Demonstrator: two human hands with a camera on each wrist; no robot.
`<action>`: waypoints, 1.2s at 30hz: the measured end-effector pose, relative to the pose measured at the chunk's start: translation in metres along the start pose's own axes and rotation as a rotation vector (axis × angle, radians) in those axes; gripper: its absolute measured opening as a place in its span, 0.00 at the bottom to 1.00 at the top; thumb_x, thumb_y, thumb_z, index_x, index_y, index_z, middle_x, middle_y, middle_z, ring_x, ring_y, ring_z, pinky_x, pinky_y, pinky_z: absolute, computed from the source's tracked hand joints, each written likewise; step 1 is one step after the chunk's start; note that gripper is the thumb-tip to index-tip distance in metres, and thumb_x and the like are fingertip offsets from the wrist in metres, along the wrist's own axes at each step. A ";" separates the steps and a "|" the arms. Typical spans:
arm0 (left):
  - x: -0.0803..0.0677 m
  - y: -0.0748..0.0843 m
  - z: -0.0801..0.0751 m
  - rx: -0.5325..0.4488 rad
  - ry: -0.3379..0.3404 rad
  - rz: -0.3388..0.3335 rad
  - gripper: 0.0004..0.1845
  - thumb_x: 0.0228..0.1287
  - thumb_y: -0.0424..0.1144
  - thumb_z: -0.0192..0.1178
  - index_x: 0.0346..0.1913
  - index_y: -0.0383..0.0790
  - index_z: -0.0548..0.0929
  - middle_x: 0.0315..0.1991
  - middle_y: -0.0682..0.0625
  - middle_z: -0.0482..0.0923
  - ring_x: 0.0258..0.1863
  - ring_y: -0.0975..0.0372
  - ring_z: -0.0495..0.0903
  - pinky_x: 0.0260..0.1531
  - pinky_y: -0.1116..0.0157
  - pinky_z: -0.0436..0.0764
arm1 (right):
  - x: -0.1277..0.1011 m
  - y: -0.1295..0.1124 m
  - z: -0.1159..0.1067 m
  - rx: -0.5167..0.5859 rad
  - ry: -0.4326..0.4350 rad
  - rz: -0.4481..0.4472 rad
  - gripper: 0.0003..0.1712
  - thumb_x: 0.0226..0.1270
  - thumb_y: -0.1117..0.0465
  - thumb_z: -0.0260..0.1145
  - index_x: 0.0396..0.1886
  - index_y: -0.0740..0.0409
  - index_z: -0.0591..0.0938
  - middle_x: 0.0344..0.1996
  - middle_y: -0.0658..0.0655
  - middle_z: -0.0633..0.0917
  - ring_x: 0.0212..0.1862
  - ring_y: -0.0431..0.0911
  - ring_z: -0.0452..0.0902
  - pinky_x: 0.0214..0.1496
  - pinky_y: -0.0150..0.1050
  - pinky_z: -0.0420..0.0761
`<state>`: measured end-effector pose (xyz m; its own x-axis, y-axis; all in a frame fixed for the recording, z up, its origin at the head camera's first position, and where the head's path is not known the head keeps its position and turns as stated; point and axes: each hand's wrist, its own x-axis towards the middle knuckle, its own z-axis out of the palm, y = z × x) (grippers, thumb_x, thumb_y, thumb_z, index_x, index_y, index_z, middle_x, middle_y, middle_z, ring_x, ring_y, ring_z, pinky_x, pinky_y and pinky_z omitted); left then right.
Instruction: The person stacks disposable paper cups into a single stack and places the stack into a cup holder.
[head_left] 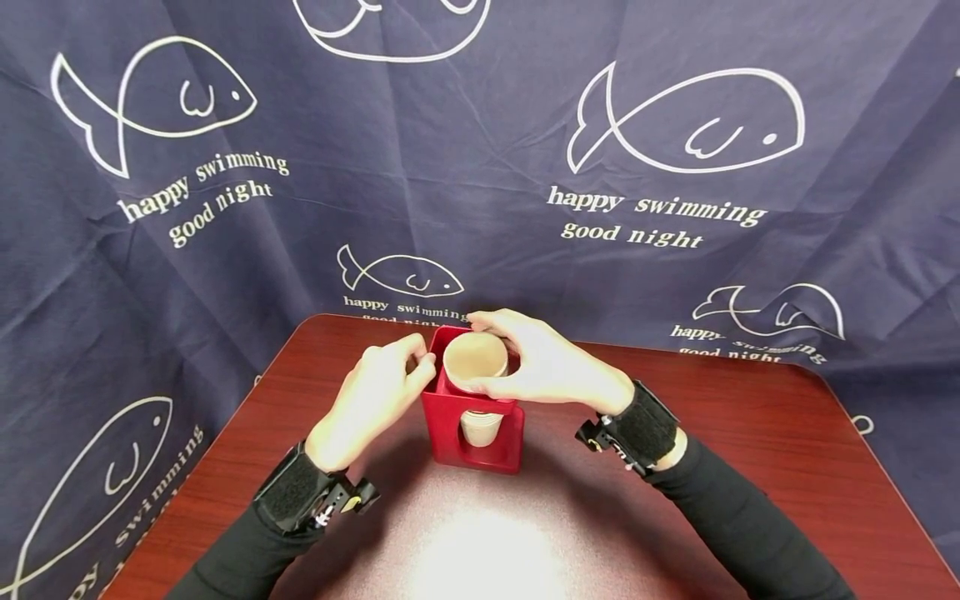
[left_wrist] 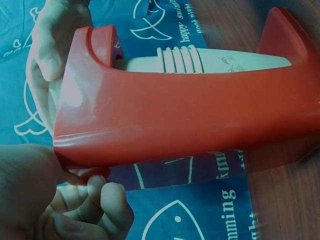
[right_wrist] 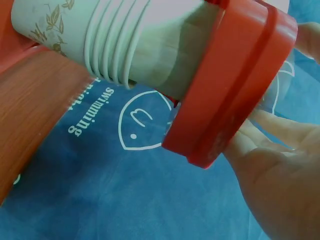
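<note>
A red cup dispenser [head_left: 446, 429] stands on the table, with an upright paper cup [head_left: 475, 357] in its top opening. Lower down, through the cut-out front, a nested stack of paper cups [head_left: 482, 427] shows; the right wrist view gives its several rims and a brown leaf print. My right hand [head_left: 551, 364] grips the top cup, thumb at the near side of its rim and fingers on the far side. With curled fingers, my left hand [head_left: 375, 396] pinches the dispenser's upper left edge. The left wrist view shows those fingertips [left_wrist: 117, 200] right below that red edge.
The reddish wooden table [head_left: 645, 500] extends around the dispenser, with a bright glare near its front. A dark blue cloth [head_left: 510, 167] printed with white fish and lettering hangs close behind the table and along its sides.
</note>
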<state>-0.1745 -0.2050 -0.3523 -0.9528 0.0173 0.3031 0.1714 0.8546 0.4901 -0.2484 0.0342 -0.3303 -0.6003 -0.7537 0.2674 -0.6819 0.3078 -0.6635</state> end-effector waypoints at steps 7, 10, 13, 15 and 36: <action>0.000 -0.001 0.000 -0.016 -0.001 0.008 0.07 0.71 0.41 0.58 0.32 0.47 0.79 0.16 0.55 0.72 0.17 0.62 0.68 0.18 0.64 0.70 | -0.005 0.000 -0.002 0.076 0.007 0.010 0.43 0.56 0.58 0.80 0.71 0.60 0.73 0.66 0.58 0.79 0.66 0.51 0.78 0.70 0.45 0.77; 0.001 -0.002 0.002 -0.022 0.008 0.023 0.07 0.70 0.39 0.58 0.32 0.47 0.79 0.16 0.55 0.72 0.17 0.62 0.68 0.19 0.65 0.69 | -0.011 -0.002 -0.003 0.026 0.019 -0.004 0.42 0.58 0.56 0.79 0.71 0.58 0.73 0.65 0.57 0.80 0.64 0.50 0.79 0.70 0.46 0.78; 0.001 -0.002 0.001 -0.027 0.007 0.017 0.07 0.70 0.40 0.59 0.32 0.47 0.80 0.17 0.55 0.73 0.18 0.62 0.69 0.19 0.65 0.71 | -0.020 -0.005 -0.004 -0.075 0.032 -0.035 0.42 0.58 0.52 0.78 0.71 0.56 0.75 0.63 0.54 0.81 0.61 0.48 0.80 0.68 0.47 0.79; 0.001 -0.001 0.001 -0.027 0.012 0.020 0.07 0.70 0.40 0.59 0.32 0.47 0.80 0.17 0.55 0.74 0.18 0.62 0.69 0.20 0.65 0.71 | -0.027 -0.007 -0.003 -0.129 0.039 -0.069 0.42 0.59 0.50 0.78 0.71 0.56 0.75 0.63 0.53 0.82 0.61 0.48 0.79 0.67 0.48 0.79; -0.001 -0.001 0.002 -0.044 0.007 0.007 0.07 0.71 0.41 0.59 0.32 0.47 0.79 0.17 0.55 0.74 0.18 0.62 0.71 0.20 0.64 0.73 | -0.135 -0.010 0.000 -0.607 0.146 -0.035 0.60 0.57 0.27 0.71 0.82 0.48 0.60 0.79 0.54 0.64 0.79 0.53 0.60 0.81 0.25 0.41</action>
<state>-0.1742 -0.2050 -0.3546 -0.9497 0.0191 0.3125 0.1888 0.8311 0.5231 -0.1605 0.1333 -0.3596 -0.5947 -0.6954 0.4034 -0.7925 0.5914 -0.1487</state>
